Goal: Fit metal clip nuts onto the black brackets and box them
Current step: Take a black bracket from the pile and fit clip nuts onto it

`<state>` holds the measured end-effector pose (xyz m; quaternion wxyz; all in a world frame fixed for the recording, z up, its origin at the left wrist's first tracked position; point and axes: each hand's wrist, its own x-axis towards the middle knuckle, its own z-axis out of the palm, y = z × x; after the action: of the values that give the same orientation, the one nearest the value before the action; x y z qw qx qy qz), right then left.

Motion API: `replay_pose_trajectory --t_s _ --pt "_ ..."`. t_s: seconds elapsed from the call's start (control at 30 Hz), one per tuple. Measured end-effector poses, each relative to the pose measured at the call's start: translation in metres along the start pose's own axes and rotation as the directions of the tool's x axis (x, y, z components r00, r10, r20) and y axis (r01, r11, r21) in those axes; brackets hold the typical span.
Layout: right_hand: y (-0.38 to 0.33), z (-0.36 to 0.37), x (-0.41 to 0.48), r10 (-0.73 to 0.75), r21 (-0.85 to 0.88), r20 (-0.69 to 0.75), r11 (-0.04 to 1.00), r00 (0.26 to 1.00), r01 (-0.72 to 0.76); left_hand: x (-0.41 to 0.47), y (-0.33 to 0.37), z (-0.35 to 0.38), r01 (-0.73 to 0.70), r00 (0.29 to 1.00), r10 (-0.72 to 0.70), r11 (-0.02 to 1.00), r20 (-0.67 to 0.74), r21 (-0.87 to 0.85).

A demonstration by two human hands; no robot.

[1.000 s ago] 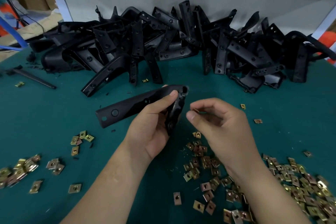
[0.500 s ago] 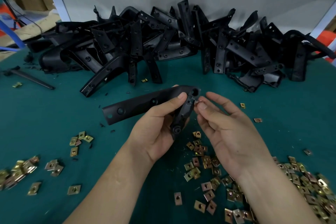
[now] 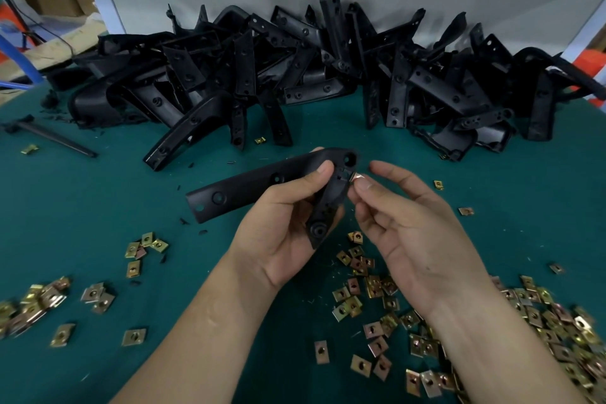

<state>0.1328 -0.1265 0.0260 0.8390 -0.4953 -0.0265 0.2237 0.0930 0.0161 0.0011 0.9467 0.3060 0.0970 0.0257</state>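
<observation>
Left hand [image 3: 288, 233] grips an L-shaped black bracket [image 3: 262, 182] above the green table [image 3: 98, 207], thumb curled over its corner. Right hand [image 3: 416, 226] pinches a clip nut [image 3: 356, 178] between thumb and forefinger, touching the bracket edge just below the corner hole. Loose nuts [image 3: 377, 305] lie scattered under the hands, bracket pile [image 3: 295, 69] behind.

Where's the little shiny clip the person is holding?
In the head view, the clip nut is mid-frame, pinched by the right hand, at the bend of the black bracket that the left hand grips.
</observation>
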Motion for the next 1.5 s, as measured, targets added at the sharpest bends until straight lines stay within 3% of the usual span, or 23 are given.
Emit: replay_pose_trajectory --t_s 0.33,0.57,0.73,0.83,0.9,0.93,1.03,1.07,1.1,1.37,1.5 --pt "0.002 0.001 0.0 -0.011 -0.012 0.016 1.0 1.0 0.012 0.001 0.001 -0.001 0.015 1.0 -0.014 0.998 0.022 -0.069" --pt "0.005 -0.001 -0.001 -0.031 -0.145 0.005 0.989 0.999 0.032 0.0 -0.002 0.0 0.042 0.998 -0.039 0.997 0.044 -0.066" --pt "0.004 0.0 -0.001 -0.049 -0.24 0.016 0.969 0.999 0.052 -0.001 -0.002 0.0 0.087 0.995 -0.089 0.994 0.035 0.063" --pt "0.004 0.0 -0.001 -0.091 -0.381 0.043 0.919 0.995 0.101 -0.001 -0.002 0.0 0.065 0.998 -0.066 0.997 0.009 0.051" --pt "0.003 -0.005 -0.001 -0.21 -0.62 0.066 0.758 0.976 0.205 0.001 0.0 0.001 0.025 1.0 -0.025 0.998 -0.013 0.057" --pt "0.002 -0.009 -0.001 -0.238 -0.749 0.131 0.612 0.962 0.253 0.002 0.002 0.001 -0.006 0.999 0.008 0.999 -0.038 0.046" --pt "-0.001 -0.017 -0.004 -0.018 -0.951 0.298 0.081 0.954 0.298 0.005 0.009 -0.003 -0.087 0.984 0.078 0.995 -0.162 -0.046" --pt "-0.001 -0.018 -0.005 0.04 -0.954 0.301 -0.01 0.953 0.301 0.006 0.01 -0.005 -0.098 0.979 0.085 0.993 -0.186 -0.059" --pt "-0.001 -0.019 -0.006 0.059 -0.951 0.303 -0.037 0.951 0.306 0.006 0.01 -0.006 -0.102 0.976 0.089 0.993 -0.2 -0.056" --pt "0.004 -0.018 -0.008 -0.081 -0.936 0.345 0.045 0.935 0.35 0.006 0.006 -0.004 -0.081 0.978 0.085 0.996 -0.192 0.029" --pt "0.004 -0.015 -0.004 -0.247 -0.898 0.291 0.262 0.924 0.353 0.005 0.005 -0.003 -0.085 0.985 0.088 0.996 -0.147 0.023"
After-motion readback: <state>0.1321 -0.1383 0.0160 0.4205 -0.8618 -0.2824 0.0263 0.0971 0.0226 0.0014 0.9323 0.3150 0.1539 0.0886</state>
